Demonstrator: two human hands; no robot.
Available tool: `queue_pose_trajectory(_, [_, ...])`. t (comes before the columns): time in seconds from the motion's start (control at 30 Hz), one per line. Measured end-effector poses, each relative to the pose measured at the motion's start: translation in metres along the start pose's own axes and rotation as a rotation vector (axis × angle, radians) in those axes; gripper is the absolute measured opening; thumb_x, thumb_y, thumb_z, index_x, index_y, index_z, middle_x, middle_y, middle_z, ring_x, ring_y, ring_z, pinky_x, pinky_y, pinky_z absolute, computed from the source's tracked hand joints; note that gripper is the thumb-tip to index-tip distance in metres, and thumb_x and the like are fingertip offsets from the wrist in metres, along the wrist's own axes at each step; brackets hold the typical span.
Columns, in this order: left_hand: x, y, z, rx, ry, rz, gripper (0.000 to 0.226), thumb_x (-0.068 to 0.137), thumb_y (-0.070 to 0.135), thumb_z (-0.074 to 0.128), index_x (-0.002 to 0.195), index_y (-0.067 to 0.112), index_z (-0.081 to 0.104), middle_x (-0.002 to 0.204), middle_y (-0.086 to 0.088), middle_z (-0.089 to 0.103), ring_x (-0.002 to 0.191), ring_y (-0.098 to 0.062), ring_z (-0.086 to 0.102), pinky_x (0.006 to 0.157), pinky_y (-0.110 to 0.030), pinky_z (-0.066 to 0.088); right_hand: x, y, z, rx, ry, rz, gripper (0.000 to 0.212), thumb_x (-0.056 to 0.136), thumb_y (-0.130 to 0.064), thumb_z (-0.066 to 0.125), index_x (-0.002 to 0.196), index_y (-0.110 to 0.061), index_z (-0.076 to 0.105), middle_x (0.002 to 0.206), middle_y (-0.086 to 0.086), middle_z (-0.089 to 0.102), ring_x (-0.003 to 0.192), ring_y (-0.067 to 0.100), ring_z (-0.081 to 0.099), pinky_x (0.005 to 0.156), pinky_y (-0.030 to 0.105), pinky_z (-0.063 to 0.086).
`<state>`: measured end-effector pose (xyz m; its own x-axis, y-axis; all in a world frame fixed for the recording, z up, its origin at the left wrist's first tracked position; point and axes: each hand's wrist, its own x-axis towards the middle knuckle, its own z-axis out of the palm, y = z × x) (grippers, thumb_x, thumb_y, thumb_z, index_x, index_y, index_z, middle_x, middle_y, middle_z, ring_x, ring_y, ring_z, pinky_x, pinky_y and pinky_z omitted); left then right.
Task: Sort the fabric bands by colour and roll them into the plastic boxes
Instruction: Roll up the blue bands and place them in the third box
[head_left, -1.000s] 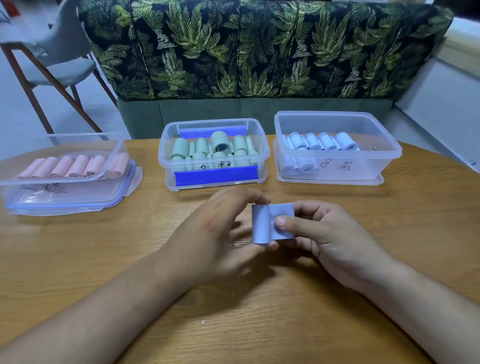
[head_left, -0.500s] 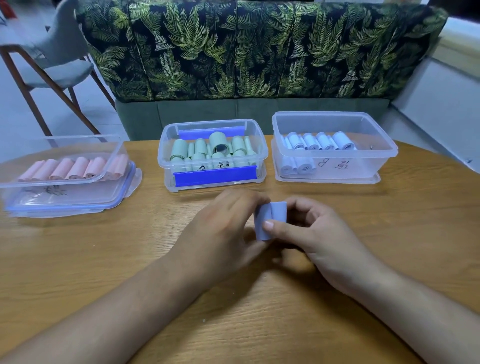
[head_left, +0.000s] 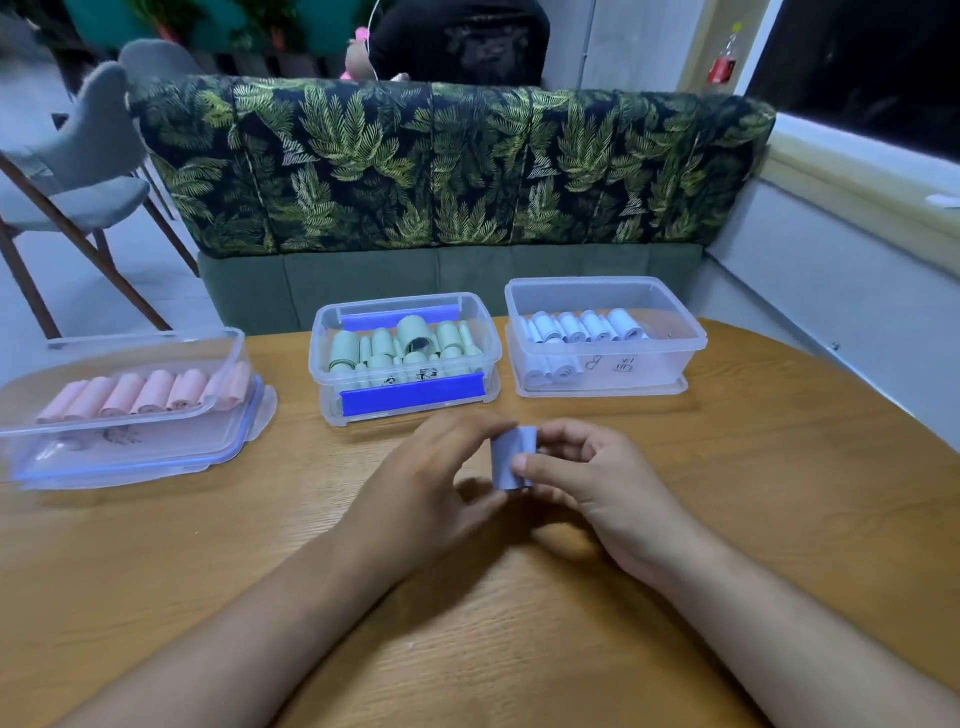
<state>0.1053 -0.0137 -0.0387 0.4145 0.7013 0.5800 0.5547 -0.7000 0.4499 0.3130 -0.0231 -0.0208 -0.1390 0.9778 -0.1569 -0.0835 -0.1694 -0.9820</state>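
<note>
Pinched between both grips is a rolled pale blue band (head_left: 511, 457), held upright just above the wooden surface (head_left: 779, 493). The left grip (head_left: 441, 483) is curled round the roll's left side, its fingertips at the top edge. The right grip (head_left: 597, 483) is closed on the right side, with its thumb (head_left: 524, 462) laid across the front of the roll. The roll is held just in front of the middle box, nearer its right end.

Three clear plastic boxes are lined up along the far edge. In the left box (head_left: 145, 340), which is set on a blue-rimmed lid (head_left: 249, 431), a row of pink rolls (head_left: 140, 395) is laid side by side. The middle box (head_left: 322, 364), fitted with blue clips, is packed with green rolls (head_left: 410, 343). In the right box (head_left: 649, 364), pale blue rolls (head_left: 587, 327) are gathered toward the left and back, and handwritten marks are seen on its front wall.

A leaf-print sofa (head_left: 441, 166) is seen behind the surface, and a grey chair (head_left: 78, 171) at the far left.
</note>
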Motion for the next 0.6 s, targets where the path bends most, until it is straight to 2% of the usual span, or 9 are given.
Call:
queue_pose_trajectory(0.07, [0.000, 0.003, -0.002, 0.038, 0.015, 0.009, 0.049, 0.090, 0.033, 0.083, 0.132, 0.012, 0.068, 0.124, 0.004, 0.071, 0.113, -0.016, 0.066, 0.098, -0.028, 0.051, 0.000, -0.004, 0.002, -0.061, 0.027, -0.018, 0.030, 0.080, -0.015, 0.090, 0.104, -0.005, 0.076, 0.091, 0.016, 0.074, 0.077, 0.022, 0.063, 0.070, 0.026, 0.050])
queue_pose_trajectory(0.17, [0.000, 0.004, -0.002, 0.047, 0.003, 0.025, 0.053, 0.091, 0.040, 0.075, 0.136, 0.013, 0.065, 0.129, 0.004, 0.068, 0.117, -0.017, 0.063, 0.100, -0.030, 0.050, -0.002, -0.017, -0.001, -0.154, 0.015, -0.024, 0.021, 0.085, -0.010, 0.086, 0.101, -0.004, 0.075, 0.087, 0.011, 0.072, 0.068, 0.016, 0.059, 0.061, 0.019, 0.048])
queue_pose_trajectory(0.27, [-0.002, 0.000, -0.002, 0.052, -0.035, -0.027, 0.075, 0.093, 0.056, 0.069, 0.153, 0.016, 0.050, 0.148, 0.003, 0.058, 0.136, -0.012, 0.053, 0.116, -0.022, 0.039, 0.001, -0.042, -0.013, -0.202, 0.044, -0.047, 0.017, 0.087, -0.009, 0.084, 0.102, -0.004, 0.077, 0.090, 0.011, 0.075, 0.080, 0.017, 0.065, 0.069, 0.021, 0.055])
queue_pose_trajectory(0.37, [-0.005, -0.012, 0.000, 0.052, -0.053, -0.139, 0.083, 0.094, 0.055, 0.070, 0.162, 0.024, 0.035, 0.157, 0.005, 0.048, 0.145, -0.008, 0.043, 0.118, -0.010, 0.024, 0.021, -0.085, -0.041, -0.328, 0.203, -0.132, 0.020, 0.088, -0.011, 0.085, 0.103, -0.002, 0.076, 0.082, 0.007, 0.071, 0.080, 0.017, 0.066, 0.079, 0.027, 0.061])
queue_pose_trajectory(0.43, [-0.006, -0.019, 0.002, 0.062, -0.046, -0.203, 0.081, 0.095, 0.049, 0.072, 0.162, 0.025, 0.034, 0.158, 0.006, 0.048, 0.147, -0.007, 0.040, 0.117, -0.005, 0.019, 0.042, -0.113, -0.062, -0.412, 0.279, -0.183, 0.025, 0.087, -0.015, 0.086, 0.108, -0.009, 0.075, 0.086, 0.010, 0.076, 0.080, 0.017, 0.070, 0.083, 0.032, 0.063])
queue_pose_trajectory(0.53, [-0.005, -0.024, 0.002, 0.060, -0.048, -0.267, 0.078, 0.096, 0.049, 0.071, 0.161, 0.027, 0.034, 0.156, 0.009, 0.048, 0.145, -0.004, 0.040, 0.115, -0.009, 0.023, 0.079, -0.133, -0.083, -0.595, 0.361, -0.172, 0.027, 0.084, -0.020, 0.088, 0.106, -0.017, 0.073, 0.089, 0.008, 0.079, 0.080, 0.022, 0.079, 0.080, 0.034, 0.065])
queue_pose_trajectory(0.6, [-0.005, -0.025, 0.002, 0.062, -0.068, -0.281, 0.076, 0.097, 0.051, 0.069, 0.161, 0.030, 0.034, 0.153, 0.012, 0.049, 0.142, -0.003, 0.041, 0.114, -0.013, 0.029, 0.100, -0.131, -0.086, -0.784, 0.391, -0.115, 0.027, 0.079, -0.023, 0.087, 0.101, -0.018, 0.071, 0.085, 0.006, 0.078, 0.076, 0.023, 0.079, 0.069, 0.031, 0.062])
